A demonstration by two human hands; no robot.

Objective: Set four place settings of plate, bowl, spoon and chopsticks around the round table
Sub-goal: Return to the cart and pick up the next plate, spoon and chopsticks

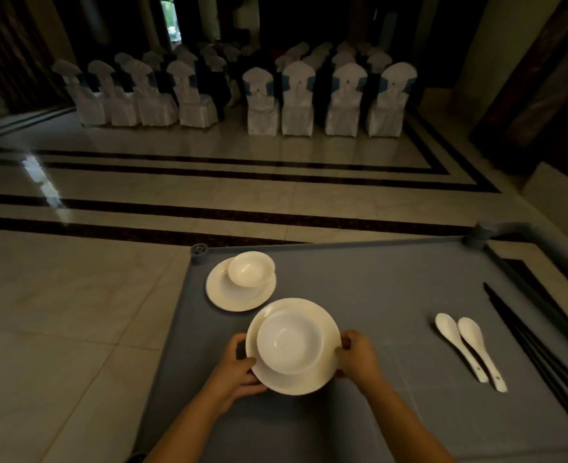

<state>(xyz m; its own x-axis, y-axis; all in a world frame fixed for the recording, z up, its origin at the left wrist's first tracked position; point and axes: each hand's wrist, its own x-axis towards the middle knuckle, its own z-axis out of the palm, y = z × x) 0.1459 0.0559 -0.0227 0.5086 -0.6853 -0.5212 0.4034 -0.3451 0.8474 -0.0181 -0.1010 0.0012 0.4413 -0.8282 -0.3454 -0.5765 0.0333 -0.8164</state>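
I hold a white plate (327, 332) with a white bowl (289, 342) sitting in it, just above a grey cart top (376, 295). My left hand (237, 365) grips the plate's left rim and my right hand (357, 357) grips its right rim. A second white plate (232, 292) lies at the cart's far left corner with a smaller bowl (250, 269) resting tilted on its far edge. Two white spoons (456, 342) lie side by side at the right. Dark chopsticks (536, 349) lie along the cart's right edge.
The cart has raised rims and corner posts (198, 250). Polished tile floor (75, 312) with dark stripes spreads to the left and beyond. Rows of white-covered chairs (296, 98) stand at the back of the dim hall. No round table is in view.
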